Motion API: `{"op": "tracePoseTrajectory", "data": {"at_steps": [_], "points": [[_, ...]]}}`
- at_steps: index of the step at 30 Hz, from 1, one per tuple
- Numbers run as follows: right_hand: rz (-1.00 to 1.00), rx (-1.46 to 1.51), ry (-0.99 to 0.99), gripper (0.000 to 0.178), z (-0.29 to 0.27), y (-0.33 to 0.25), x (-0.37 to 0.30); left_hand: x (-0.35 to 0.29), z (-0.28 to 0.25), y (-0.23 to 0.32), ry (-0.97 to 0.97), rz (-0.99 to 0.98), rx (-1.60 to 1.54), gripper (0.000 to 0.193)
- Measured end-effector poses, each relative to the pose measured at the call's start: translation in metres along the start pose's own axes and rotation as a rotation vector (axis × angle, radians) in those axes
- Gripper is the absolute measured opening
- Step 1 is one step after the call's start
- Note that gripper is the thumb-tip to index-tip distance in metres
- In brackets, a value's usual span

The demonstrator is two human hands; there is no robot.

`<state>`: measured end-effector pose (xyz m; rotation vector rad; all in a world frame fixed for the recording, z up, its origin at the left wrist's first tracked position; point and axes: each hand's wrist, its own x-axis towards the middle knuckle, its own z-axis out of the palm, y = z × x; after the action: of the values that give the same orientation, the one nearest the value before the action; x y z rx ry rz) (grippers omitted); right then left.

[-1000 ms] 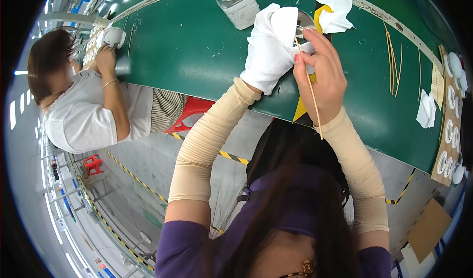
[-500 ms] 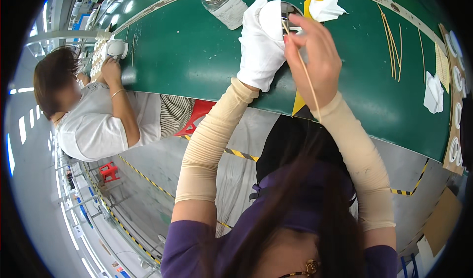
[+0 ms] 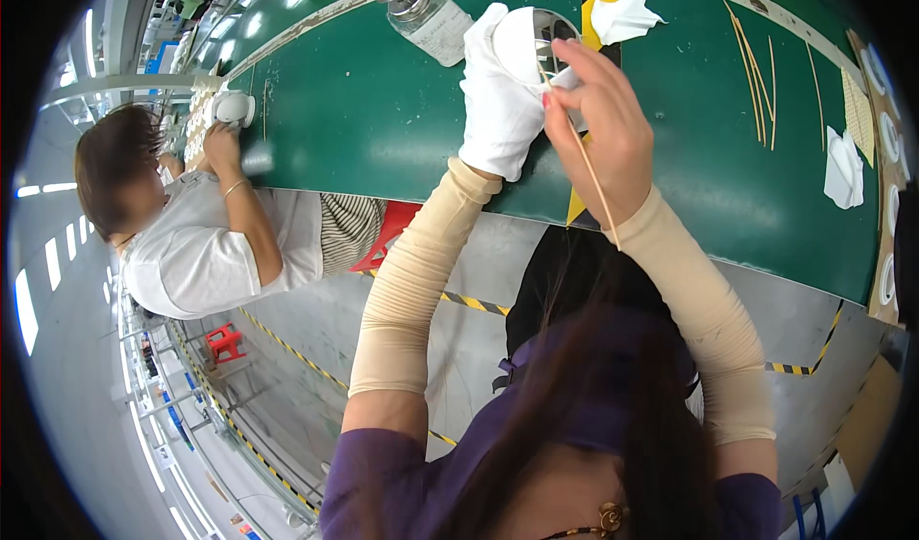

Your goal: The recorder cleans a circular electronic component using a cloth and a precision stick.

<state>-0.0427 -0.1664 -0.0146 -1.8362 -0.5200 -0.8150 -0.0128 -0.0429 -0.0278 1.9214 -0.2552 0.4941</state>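
Observation:
My left hand [image 3: 498,114], in a white glove, is closed round a white rounded housing [image 3: 518,50] with a shiny, mirror-like dark face. It holds this piece up over the green bench. Bare, my right hand [image 3: 611,143] pinches a thin wooden stick [image 3: 595,184] between thumb and fingers. The stick's upper tip meets the edge of the shiny face, and its long end slants down past my wrist. My right fingertips partly cover the shiny face.
A glass pump bottle [image 3: 421,18] stands beyond my left hand on the green bench [image 3: 354,109]. White cloths [image 3: 627,9] and several wooden sticks [image 3: 751,76] lie to the right. At the far right is a tray of white rings [image 3: 888,214]. A co-worker [image 3: 211,224] handles a similar white piece at left.
The view has shifted slightly. Both hands keep their grips, and the stick's tip stays at the shiny face while the housing has tilted a little.

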Motion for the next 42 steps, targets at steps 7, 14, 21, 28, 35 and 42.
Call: {"op": "tracePoseTrajectory", "data": {"at_steps": [7, 14, 21, 28, 35, 42], "points": [[-0.002, 0.029, 0.016, 0.015, 0.004, -0.001, 0.003, 0.002, 0.000, -0.007, -0.032, -0.132, -0.348, 0.082], [0.007, 0.005, 0.048, 0.017, 0.005, 0.002, 0.005, 0.000, 0.001, -0.009, -0.031, 0.027, 0.075, 0.058], [-0.050, -0.059, 0.091, 0.018, 0.014, 0.013, 0.006, -0.003, 0.004, -0.005, -0.005, -0.154, -0.233, 0.070], [0.008, -0.021, 0.079, 0.016, 0.014, 0.008, 0.012, 0.002, 0.002, -0.002, -0.025, -0.162, -0.438, 0.071], [0.068, 0.046, 0.014, 0.013, 0.009, 0.003, 0.012, 0.008, -0.004, -0.019, -0.064, 0.077, 0.089, 0.069], [0.036, 0.009, 0.084, 0.014, 0.019, 0.016, 0.024, 0.015, 0.000, -0.015, 0.023, 0.173, 0.346, 0.074]]}}
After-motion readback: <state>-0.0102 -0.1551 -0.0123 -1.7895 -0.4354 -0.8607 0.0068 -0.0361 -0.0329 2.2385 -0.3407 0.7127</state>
